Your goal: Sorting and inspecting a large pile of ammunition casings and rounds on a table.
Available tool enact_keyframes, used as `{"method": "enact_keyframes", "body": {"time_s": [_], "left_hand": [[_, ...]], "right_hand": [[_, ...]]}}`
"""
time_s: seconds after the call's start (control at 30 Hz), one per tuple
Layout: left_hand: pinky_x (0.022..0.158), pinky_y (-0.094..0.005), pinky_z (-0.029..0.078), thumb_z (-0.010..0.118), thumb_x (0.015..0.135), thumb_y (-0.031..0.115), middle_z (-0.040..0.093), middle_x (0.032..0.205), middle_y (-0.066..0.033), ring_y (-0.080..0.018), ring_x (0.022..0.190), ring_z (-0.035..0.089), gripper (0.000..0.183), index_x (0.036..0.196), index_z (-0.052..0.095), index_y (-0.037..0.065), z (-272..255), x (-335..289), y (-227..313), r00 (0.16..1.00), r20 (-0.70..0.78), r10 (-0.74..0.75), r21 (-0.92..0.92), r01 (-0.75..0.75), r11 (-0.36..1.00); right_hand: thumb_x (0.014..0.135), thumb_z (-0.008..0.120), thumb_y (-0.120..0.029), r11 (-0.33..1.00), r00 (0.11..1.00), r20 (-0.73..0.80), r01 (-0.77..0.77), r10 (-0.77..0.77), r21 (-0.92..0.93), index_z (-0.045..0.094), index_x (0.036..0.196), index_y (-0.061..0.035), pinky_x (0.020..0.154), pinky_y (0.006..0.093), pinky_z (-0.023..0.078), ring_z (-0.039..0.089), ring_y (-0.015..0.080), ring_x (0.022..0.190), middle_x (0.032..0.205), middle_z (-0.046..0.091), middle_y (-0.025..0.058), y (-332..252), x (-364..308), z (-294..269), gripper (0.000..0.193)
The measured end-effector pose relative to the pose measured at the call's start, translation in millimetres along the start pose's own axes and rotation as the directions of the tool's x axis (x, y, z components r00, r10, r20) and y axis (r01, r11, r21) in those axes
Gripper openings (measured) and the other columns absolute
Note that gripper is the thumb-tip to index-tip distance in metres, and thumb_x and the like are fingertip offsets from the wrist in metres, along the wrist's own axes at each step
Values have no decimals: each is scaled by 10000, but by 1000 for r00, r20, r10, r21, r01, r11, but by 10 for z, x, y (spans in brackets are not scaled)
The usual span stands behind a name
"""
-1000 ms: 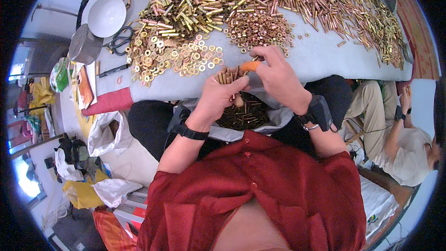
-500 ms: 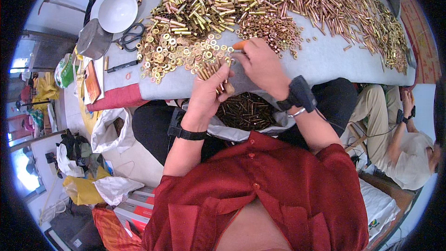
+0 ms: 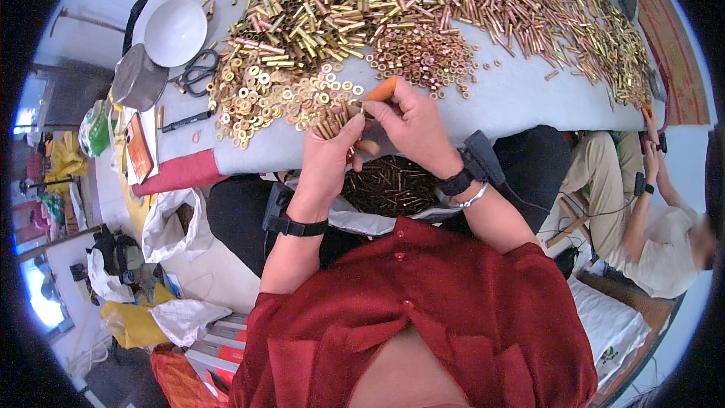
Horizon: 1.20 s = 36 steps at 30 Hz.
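Note:
My left hand (image 3: 326, 159) is closed around a bunch of slim brass-coloured metal rods (image 3: 330, 122), their ends pointing away from me. Against that bunch, my right hand (image 3: 415, 125) pinches with thumb and forefinger; an orange finger cover (image 3: 381, 90) sits on one finger. What the pinch holds is too small to make out. Just beyond my left hand spreads a heap of flat gold washers (image 3: 276, 98). Small coppery nuts (image 3: 427, 60) lie heaped past my right hand. Farther back is a large pile of brass-coloured metal tubes (image 3: 325, 7).
Below my hands, a white sack (image 3: 362, 222) holds many dark gold rods (image 3: 389, 185). At the table's left are a white bowl (image 3: 175, 32), a metal container (image 3: 140, 78), scissors (image 3: 198, 73), a black pen (image 3: 186, 122) and an orange phone (image 3: 138, 149). Another person (image 3: 661, 238) sits at right.
My right thumb and forefinger have come from over the table's washers and nuts to the bunch in my left hand. The view has shifted slightly. The other person's hand has moved up to the table edge.

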<state>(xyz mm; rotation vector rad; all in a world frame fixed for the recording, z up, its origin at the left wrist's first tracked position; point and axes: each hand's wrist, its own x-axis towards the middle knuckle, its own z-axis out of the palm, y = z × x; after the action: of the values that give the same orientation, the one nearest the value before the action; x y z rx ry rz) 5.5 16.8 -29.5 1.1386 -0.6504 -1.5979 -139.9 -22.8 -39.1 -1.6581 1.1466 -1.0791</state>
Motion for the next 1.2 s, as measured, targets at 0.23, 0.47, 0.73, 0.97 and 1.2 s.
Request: {"method": "enact_keyframes", "body": {"time_s": [0.23, 0.47, 0.73, 0.97, 1.2], "left_hand": [[372, -180, 396, 581, 902, 142, 623, 760, -30, -89, 552, 604, 125, 967, 585, 34, 47, 33, -57, 996, 89, -27, 78, 20, 997], [373, -181, 406, 612, 876, 102, 597, 785, -27, -103, 551, 612, 164, 1007, 536, 37, 66, 37, -84, 1000, -1, 22, 70, -22, 997], [370, -177, 406, 622, 857, 61, 584, 806, -27, -96, 558, 610, 182, 1003, 521, 23, 106, 33, -93, 994, -46, 98, 158, -90, 983], [366, -175, 392, 622, 849, 45, 568, 786, -21, -82, 537, 587, 184, 997, 516, 19, 139, 75, -100, 992, -64, 107, 180, -94, 979], [377, -169, 385, 617, 850, 42, 570, 779, -18, -78, 537, 585, 171, 988, 515, 32, 140, 32, -117, 993, -42, 106, 270, -91, 958]], "right_hand": [[786, 612, -48, 821, 900, 13, 404, -436, -403, 606, 927, -36, 664, 377, 483, 596, 329, 805, 884, 626, 140, 52, -250, -83, 142], [767, 668, -68, 833, 908, -109, 318, -405, -453, 603, 919, -29, 664, 379, 475, 581, 324, 775, 868, 608, 136, 123, -279, -227, 170], [738, 680, -126, 616, 966, -3, 164, -260, -771, 573, 844, -41, 711, 387, 438, 515, 305, 817, 817, 537, 118, 217, 126, -160, 173], [770, 620, -71, 857, 967, -88, 167, -239, -487, 622, 939, -26, 668, 324, 444, 530, 236, 756, 830, 544, 91, 177, 77, -280, 175], [843, 609, -72, 1000, 999, 39, -3, 4, -10, 654, 1010, -31, 693, 239, 443, 554, 105, 805, 904, 595, 43, -17, -151, -300, 178]]}}
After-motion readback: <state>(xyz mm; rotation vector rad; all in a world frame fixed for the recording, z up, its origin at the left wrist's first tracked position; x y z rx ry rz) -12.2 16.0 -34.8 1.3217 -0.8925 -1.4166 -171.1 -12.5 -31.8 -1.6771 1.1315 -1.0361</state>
